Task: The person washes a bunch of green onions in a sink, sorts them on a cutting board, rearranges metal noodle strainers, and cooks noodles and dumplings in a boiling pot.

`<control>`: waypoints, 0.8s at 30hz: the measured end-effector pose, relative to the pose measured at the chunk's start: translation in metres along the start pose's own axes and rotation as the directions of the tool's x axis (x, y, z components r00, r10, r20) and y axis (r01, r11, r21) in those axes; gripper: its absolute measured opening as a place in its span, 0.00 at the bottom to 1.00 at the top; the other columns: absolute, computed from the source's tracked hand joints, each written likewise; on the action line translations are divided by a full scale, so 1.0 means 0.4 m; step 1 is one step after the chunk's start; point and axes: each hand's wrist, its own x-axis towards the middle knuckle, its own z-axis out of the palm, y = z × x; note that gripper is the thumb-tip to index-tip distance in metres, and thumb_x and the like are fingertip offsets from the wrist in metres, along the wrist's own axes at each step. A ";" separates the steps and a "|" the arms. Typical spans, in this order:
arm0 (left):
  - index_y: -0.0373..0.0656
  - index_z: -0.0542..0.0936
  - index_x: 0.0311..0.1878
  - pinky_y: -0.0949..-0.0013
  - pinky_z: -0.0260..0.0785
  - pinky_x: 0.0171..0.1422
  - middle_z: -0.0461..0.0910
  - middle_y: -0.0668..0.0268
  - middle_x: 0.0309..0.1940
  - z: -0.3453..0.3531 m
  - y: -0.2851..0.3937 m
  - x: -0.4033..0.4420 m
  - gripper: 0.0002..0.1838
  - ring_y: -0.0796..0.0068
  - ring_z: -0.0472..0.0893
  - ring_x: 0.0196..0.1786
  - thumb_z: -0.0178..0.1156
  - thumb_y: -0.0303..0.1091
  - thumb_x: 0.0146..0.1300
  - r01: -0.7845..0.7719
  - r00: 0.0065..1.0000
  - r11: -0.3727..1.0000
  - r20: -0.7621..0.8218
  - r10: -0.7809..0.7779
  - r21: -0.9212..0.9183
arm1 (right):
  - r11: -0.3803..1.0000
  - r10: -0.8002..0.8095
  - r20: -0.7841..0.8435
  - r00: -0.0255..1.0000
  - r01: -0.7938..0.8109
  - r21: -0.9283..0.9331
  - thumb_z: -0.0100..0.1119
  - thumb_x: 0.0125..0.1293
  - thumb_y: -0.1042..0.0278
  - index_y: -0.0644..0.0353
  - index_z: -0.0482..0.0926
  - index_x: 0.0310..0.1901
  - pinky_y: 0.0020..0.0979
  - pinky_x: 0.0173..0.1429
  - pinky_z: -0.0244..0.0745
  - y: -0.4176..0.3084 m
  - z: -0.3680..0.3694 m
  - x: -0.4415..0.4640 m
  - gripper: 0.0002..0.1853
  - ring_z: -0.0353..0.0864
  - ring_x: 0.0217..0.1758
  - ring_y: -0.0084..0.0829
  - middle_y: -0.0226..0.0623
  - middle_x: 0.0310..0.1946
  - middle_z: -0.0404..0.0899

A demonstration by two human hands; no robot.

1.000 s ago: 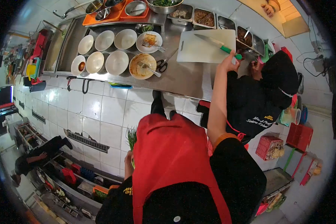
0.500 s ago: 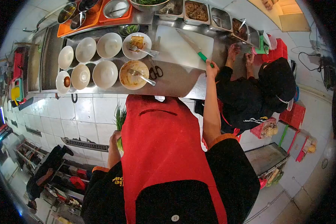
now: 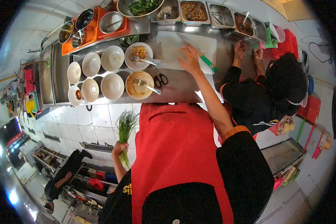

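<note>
1. A tiled kitchen surrounds a long steel counter.
2. At its far side, a large metal bowl holds leafy greens, beside a row of steel pans; one has brown minced food, another dark food with a spoon.
3. An orange tray carries small metal pots.
4. White bowls stand in two rows; one holds a round brown piece of food. Next to them, a plate and a bowl are sauce-stained, with cutlery in each; scissors lie close by.
5. On the white cutting board lies a green-handled knife. The right hand is over the board, fingers spread and released; whether they touch it is hard to tell from above.
6. The left hand grips a bunch of long green stalks upright beside the red apron, above the pale floor.
7. At right, a co-worker in black has both hands at the counter.
</note>
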 end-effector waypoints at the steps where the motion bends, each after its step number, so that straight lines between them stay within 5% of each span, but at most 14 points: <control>1: 0.37 0.78 0.28 0.65 0.72 0.25 0.77 0.64 0.19 -0.038 -0.007 -0.025 0.06 0.73 0.76 0.20 0.64 0.29 0.51 -0.018 0.999 1.000 -0.027 0.018 0.017 | 0.994 -0.104 0.086 0.991 0.101 0.029 0.71 0.51 0.60 0.56 0.78 0.54 0.51 0.73 0.54 -0.008 0.032 0.020 0.27 0.60 0.72 0.48 0.40 0.65 0.69; 5: 0.38 0.79 0.33 0.68 0.72 0.24 0.78 0.67 0.21 -0.135 0.065 -0.186 0.06 0.75 0.77 0.20 0.64 0.29 0.55 -0.195 0.978 0.979 -0.059 0.198 0.065 | 0.982 -0.156 0.285 0.946 0.180 -0.060 0.72 0.53 0.51 0.52 0.73 0.62 0.53 0.78 0.47 -0.036 0.139 0.141 0.35 0.50 0.78 0.46 0.41 0.73 0.59; 7: 0.39 0.78 0.35 0.70 0.71 0.24 0.77 0.68 0.22 -0.134 0.148 -0.281 0.07 0.77 0.76 0.20 0.65 0.30 0.57 -0.218 0.968 0.970 -0.106 0.229 0.108 | 0.951 -0.041 0.435 0.899 0.169 -0.260 0.74 0.48 0.42 0.49 0.64 0.71 0.55 0.79 0.42 -0.055 0.143 0.202 0.49 0.44 0.81 0.47 0.38 0.77 0.48; 10: 0.38 0.77 0.35 0.70 0.69 0.25 0.76 0.68 0.22 -0.085 0.264 -0.386 0.09 0.77 0.76 0.20 0.67 0.29 0.55 -0.351 0.929 0.936 -0.112 0.353 0.034 | 0.941 0.046 0.470 0.882 0.119 -0.316 0.75 0.43 0.37 0.46 0.56 0.75 0.57 0.79 0.40 -0.057 0.151 0.213 0.58 0.40 0.81 0.47 0.35 0.79 0.43; 18: 0.37 0.76 0.34 0.71 0.68 0.25 0.75 0.68 0.20 0.075 0.442 -0.403 0.06 0.77 0.75 0.20 0.64 0.26 0.57 -0.573 0.819 0.819 -0.024 0.573 0.034 | 0.952 -0.043 0.462 0.886 0.176 -0.250 0.75 0.46 0.44 0.43 0.58 0.74 0.62 0.77 0.42 -0.052 0.114 0.085 0.54 0.39 0.82 0.44 0.32 0.79 0.43; 24: 0.37 0.75 0.36 0.71 0.68 0.25 0.75 0.67 0.21 0.176 0.540 -0.354 0.07 0.76 0.76 0.21 0.64 0.25 0.56 -0.704 0.704 0.695 -0.013 0.710 -0.146 | 0.963 -0.036 0.413 0.910 0.141 -0.228 0.73 0.50 0.47 0.44 0.61 0.73 0.63 0.76 0.44 -0.115 0.075 -0.034 0.48 0.40 0.82 0.44 0.34 0.79 0.45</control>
